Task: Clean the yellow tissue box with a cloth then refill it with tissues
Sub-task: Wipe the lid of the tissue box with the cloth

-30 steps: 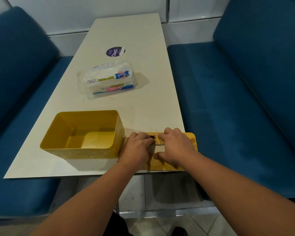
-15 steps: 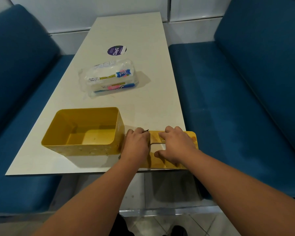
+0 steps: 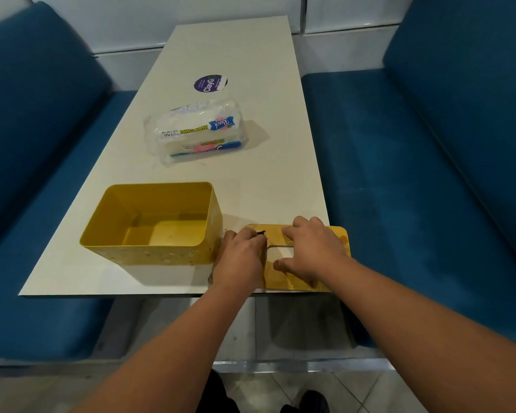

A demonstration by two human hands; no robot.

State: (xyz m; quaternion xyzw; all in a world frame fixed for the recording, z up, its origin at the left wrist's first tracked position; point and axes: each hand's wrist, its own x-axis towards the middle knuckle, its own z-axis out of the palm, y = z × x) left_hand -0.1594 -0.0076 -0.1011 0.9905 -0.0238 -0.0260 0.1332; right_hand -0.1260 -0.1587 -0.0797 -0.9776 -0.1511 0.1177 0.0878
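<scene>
Wiping of the lid (image 3: 338, 242) appears to be the step in hand: the flat yellow lid lies at the near right corner of the table (image 3: 268, 186), slot visible between the hands. Left hand (image 3: 241, 257) is curled, its grip closed on something small and dark that peeks out at the fingertips; probably the cloth, but too little shows to confirm. Right hand (image 3: 312, 247) rests on the lid, fingers bent and pressing down, thumb on the near part, apparently steadying it. Yellow tissue box (image 3: 152, 251) stands open and uncovered just left of the lid, touching or nearly touching the left hand; specks show on its floor and front wall, so the cleaning is judged unfinished. Tissue pack (image 3: 197, 131) lies unopened farther up the table, well apart from the box. Next move, by judgement: finish the lid, then wipe the box interior while one hand holds it still, before opening the pack.
</scene>
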